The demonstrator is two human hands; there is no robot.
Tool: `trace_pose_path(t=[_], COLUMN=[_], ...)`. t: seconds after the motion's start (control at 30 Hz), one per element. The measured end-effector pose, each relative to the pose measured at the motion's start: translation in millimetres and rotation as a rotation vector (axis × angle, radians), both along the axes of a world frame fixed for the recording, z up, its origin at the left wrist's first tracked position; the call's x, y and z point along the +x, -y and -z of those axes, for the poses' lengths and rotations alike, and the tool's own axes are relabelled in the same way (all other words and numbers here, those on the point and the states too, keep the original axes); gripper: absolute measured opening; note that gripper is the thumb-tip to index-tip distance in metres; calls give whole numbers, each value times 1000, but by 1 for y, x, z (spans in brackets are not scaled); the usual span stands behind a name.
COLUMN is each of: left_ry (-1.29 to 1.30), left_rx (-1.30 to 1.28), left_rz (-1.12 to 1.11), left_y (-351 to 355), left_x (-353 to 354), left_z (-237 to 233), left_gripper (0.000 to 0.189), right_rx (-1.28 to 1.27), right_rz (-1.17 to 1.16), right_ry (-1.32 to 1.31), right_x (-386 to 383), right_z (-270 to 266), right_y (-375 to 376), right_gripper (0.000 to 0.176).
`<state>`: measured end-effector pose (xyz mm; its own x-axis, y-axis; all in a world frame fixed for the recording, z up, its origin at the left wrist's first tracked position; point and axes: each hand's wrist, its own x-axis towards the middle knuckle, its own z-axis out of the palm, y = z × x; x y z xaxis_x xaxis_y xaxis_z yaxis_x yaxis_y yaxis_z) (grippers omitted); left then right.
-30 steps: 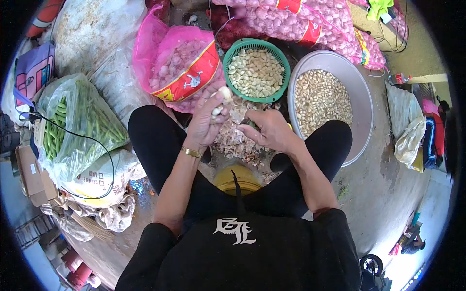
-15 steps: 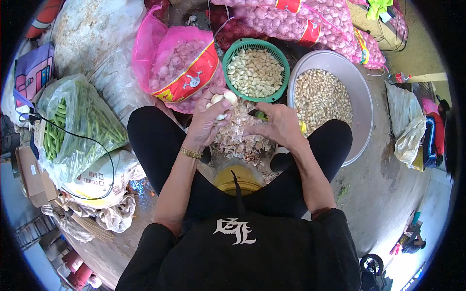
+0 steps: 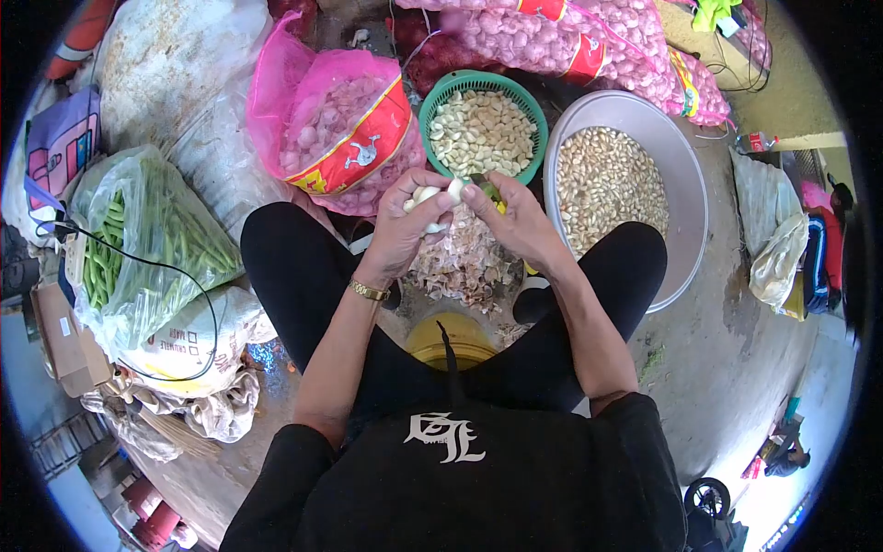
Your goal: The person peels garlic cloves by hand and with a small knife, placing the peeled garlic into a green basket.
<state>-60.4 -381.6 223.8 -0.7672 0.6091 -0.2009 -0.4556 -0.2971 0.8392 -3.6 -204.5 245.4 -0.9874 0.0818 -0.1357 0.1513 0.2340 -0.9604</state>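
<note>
My left hand (image 3: 405, 225) is closed around several white garlic cloves (image 3: 427, 195), some of them showing between the fingers. Thumb and fingers of my right hand (image 3: 520, 221) grip a small knife (image 3: 485, 187) with a dark blade and a yellow-green part. Both hands meet at one clove (image 3: 455, 189), held at the left fingertips with the right thumb against it. Below them lies a heap of papery garlic skins (image 3: 460, 262). Just beyond, a green basket (image 3: 427, 120) holds peeled cloves.
A grey tub (image 3: 685, 202) of unpeeled cloves stands right. Pink mesh sacks of garlic (image 3: 336, 120) lie ahead, more (image 3: 552, 41) at the back. A plastic bag of green pods (image 3: 166, 230) sits left. A yellow container (image 3: 441, 336) is between my legs. A person (image 3: 786, 451) is far right.
My right hand has moved left and up with the knife, from apart to touching the clove at my left fingertips. The left hand has shifted only slightly.
</note>
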Motion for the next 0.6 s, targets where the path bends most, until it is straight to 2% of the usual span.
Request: trace_pose_path(t=[0.07,0.13,0.33,0.6], left_ry=[48,55,7,22], left_rx=[3,27,34,47], left_rz=[-26,0,50,99], left_y=[-1,2,5,7], left_x=[1,0,-3,-10], left_z=[-1,-1,-1,-5], left_gripper=[21,20,15,11], right_rx=[4,-109,-312,-494], right_rz=[-29,-114,-250,-276], right_ry=[21,151,268,382], right_x=[-2,-3,-2,-4], right_z=[7,9,1,-17], right_y=[-1,-5,-8,-8], right_gripper=[49,56,53,49])
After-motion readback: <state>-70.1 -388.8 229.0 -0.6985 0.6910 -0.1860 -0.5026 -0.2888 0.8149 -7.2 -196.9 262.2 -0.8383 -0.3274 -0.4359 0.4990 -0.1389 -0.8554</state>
